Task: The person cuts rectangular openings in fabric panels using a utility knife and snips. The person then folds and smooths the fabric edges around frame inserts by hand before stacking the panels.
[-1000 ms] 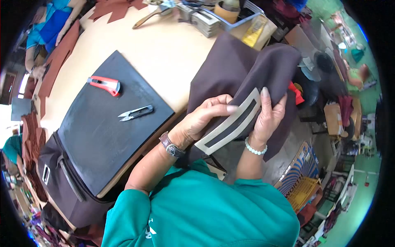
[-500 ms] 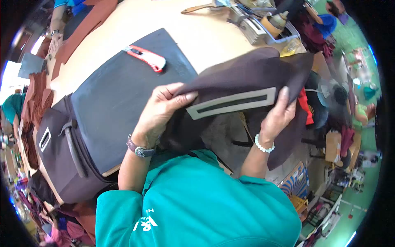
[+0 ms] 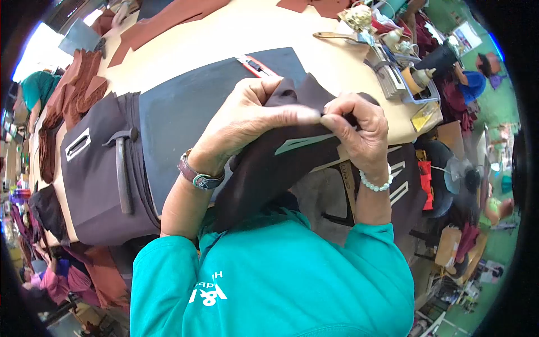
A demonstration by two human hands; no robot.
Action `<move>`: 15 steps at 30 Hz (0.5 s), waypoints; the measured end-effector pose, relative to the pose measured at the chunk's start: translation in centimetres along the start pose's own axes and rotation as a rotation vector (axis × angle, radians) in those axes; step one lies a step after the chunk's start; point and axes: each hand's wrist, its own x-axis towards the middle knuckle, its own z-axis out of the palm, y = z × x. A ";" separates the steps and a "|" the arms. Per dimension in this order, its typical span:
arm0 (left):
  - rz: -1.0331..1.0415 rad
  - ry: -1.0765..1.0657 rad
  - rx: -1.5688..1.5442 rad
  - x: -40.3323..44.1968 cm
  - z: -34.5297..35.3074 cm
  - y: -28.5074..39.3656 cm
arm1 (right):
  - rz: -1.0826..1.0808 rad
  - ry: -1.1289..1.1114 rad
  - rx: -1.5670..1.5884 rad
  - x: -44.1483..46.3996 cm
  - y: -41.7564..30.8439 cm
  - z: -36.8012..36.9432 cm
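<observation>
A dark brown leather-like piece [image 3: 258,174] is bunched and folded between my two hands over the table edge. My left hand [image 3: 247,115] grips its upper edge, thumb stretched towards the right. Close beside that thumb tip, my right hand [image 3: 362,132] pinches the same piece with thumb and curled fingers. A pale frame around a slot [image 3: 303,143] shows on the piece below my fingers, partly hidden by folds. Behind my left hand, a red and white box cutter [image 3: 257,66] lies on a dark mat [image 3: 185,106], its lower end covered.
A hammer [image 3: 123,174] rests on stacked dark brown pieces [image 3: 92,191] at left. At the back right stand a tray [image 3: 424,92] with bottles and tools, and a brush [image 3: 337,36]. Reddish-brown strips [image 3: 168,25] lie at the far side. Another person's hand [image 3: 119,14] is there.
My hands have come together, the right one moving left and now pinching near my left thumb. The piece, held stretched before, is now folded, with its pale frame tilted. The view has shifted.
</observation>
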 end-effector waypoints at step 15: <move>0.253 -0.028 0.781 -6.0 -4.3 6.7 | -0.336 0.135 -0.245 4.0 -3.0 6.5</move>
